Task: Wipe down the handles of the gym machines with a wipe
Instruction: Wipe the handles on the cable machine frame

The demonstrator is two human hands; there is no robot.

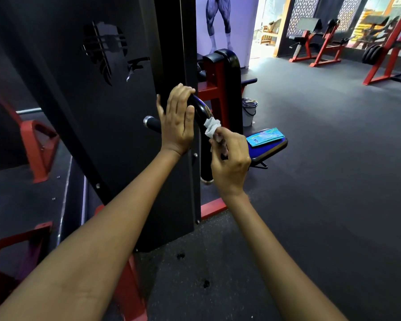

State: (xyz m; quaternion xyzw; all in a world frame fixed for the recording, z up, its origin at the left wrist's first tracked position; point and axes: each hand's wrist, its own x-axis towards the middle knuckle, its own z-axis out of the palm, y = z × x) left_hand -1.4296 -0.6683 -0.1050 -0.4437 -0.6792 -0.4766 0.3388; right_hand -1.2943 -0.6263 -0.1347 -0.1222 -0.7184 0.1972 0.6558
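Note:
A curved black handle bar [200, 110] hangs beside the tall black panel of a gym machine [97, 100]. My left hand [177, 119] grips the upper bend of the bar, fingers curled over its top. My right hand [229, 158] pinches a crumpled white wipe [211, 127] against the bar just below the left hand. One grip end of the bar with a silver cap [148, 121] sticks out to the left; the other end [206, 174] hangs down behind my right hand.
A blue-green pack of wipes [265, 136] lies on a dark padded seat [271, 149] right of the bar. A small white bin [249, 111] stands behind it. Red-framed benches [315, 49] stand at the far right across open dark floor. Red machine frames [37, 147] lie left.

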